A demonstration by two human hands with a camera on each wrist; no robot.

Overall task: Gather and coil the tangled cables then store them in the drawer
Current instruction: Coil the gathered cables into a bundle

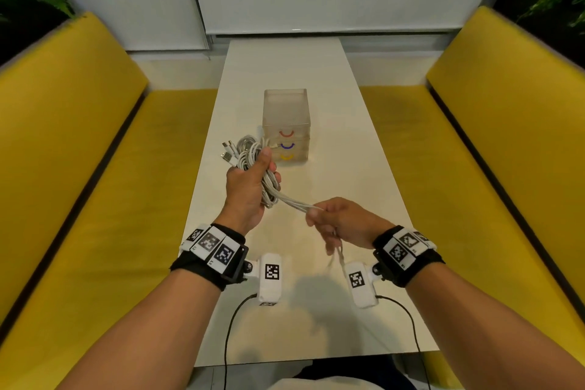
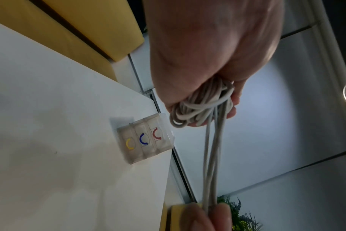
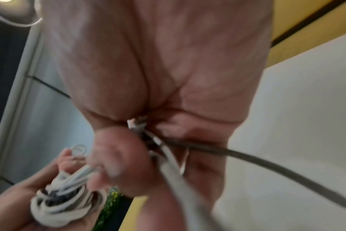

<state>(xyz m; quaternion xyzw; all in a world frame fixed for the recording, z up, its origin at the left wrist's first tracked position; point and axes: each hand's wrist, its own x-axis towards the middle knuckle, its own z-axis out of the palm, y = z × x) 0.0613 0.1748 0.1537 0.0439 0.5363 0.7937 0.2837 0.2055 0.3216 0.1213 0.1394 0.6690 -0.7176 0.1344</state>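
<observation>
Cables [image 1: 253, 155], white and round-sheathed, held above a glossy white table [image 1: 348, 168].
Left hand [image 1: 250, 187] is curled around the looped bundle just beside and nearer than the drawer unit [image 1: 286, 127], a translucent plastic box with red, blue and yellow arc handles; right hand [image 1: 342, 222] pinches the trailing strands, nearer still. Wristbands carry black-and-white square markers; no legible writing.

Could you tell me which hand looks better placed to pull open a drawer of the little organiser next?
Probably the right hand: it only pinches the loose strands, while the left hand grips the whole cable coil beside the drawer unit.
</observation>
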